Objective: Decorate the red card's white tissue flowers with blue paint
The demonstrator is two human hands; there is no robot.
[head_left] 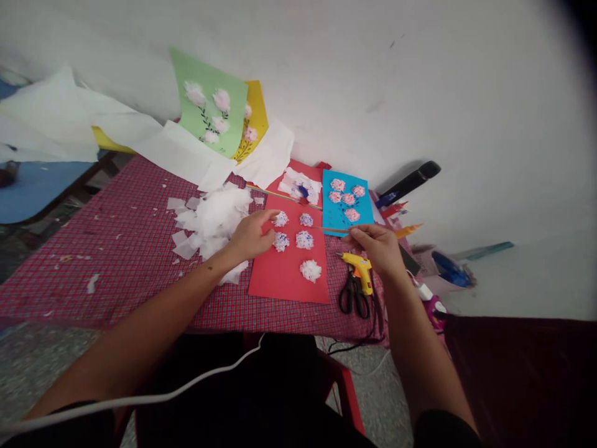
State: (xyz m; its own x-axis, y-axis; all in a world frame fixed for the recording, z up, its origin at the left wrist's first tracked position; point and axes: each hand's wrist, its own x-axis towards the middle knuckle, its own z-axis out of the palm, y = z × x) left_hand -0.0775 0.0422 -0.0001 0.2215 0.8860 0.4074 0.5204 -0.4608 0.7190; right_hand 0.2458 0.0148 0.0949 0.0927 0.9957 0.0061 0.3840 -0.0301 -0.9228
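Note:
A sheet of red paper [284, 280] lies in front of me with several crumpled tissue flowers on it. Most are speckled blue, and one white tissue flower [310, 270] sits lower right. My left hand [254, 235] rests at the sheet's left side, thumb and index finger apart beside a blue-speckled flower [282, 242]. Pinched in my right hand [375, 244] is a thin paintbrush [333, 230], its tip close to the upper right blue-speckled flower [306, 219]. Behind the sheet lies a white tissue [298, 184] stained with blue paint.
White tissue squares [214, 214] are heaped on the left of the checked tablecloth [130, 249]. A yellow glue gun [360, 269] and black scissors [353, 298] lie near the front right. Blue [333, 214], green [209, 74] and yellow flower cards [258, 102] stand or lie behind.

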